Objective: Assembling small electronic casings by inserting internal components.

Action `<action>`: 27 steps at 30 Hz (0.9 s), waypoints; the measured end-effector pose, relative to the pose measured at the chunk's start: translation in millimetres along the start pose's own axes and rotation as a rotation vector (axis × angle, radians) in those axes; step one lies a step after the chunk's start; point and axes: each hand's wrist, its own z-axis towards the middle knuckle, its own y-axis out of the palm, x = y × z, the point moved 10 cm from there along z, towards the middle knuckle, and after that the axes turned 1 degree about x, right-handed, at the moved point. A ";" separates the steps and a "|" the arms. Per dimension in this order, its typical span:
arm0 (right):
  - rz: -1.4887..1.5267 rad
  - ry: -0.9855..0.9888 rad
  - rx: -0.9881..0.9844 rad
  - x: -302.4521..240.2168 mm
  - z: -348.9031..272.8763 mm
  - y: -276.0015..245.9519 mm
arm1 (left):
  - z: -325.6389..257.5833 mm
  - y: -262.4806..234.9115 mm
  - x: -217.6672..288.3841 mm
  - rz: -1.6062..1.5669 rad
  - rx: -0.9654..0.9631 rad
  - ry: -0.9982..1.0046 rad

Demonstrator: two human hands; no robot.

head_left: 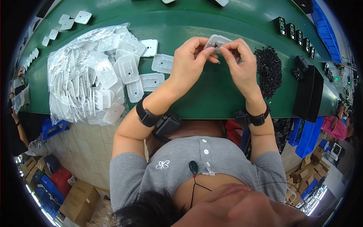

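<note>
Above the green table, my left hand [191,62] grips a translucent white plastic cover [218,39] by its left side, thumb in front. My right hand [239,62] is at the cover's right side, thumb and fingers pinched close to a small black part [216,45] on the cover's face. Whether the right fingers hold that part or only the cover's edge is hard to make out. To the right of my right hand lies a pile of small black parts [269,72]. Left of my left hand are several loose covers of the same kind [163,63].
A clear plastic bag [72,75] full of white covers lies on the left of the green table [204,100]. Black modules [290,31] stand in a row at the far right, near a black box [308,92] and a blue tray [326,28]. Other people sit at both sides.
</note>
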 end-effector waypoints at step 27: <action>0.662 0.402 -0.218 40.1 -8.9 25.6 | -5.3 6.6 1.8 -0.034 -0.108 -0.005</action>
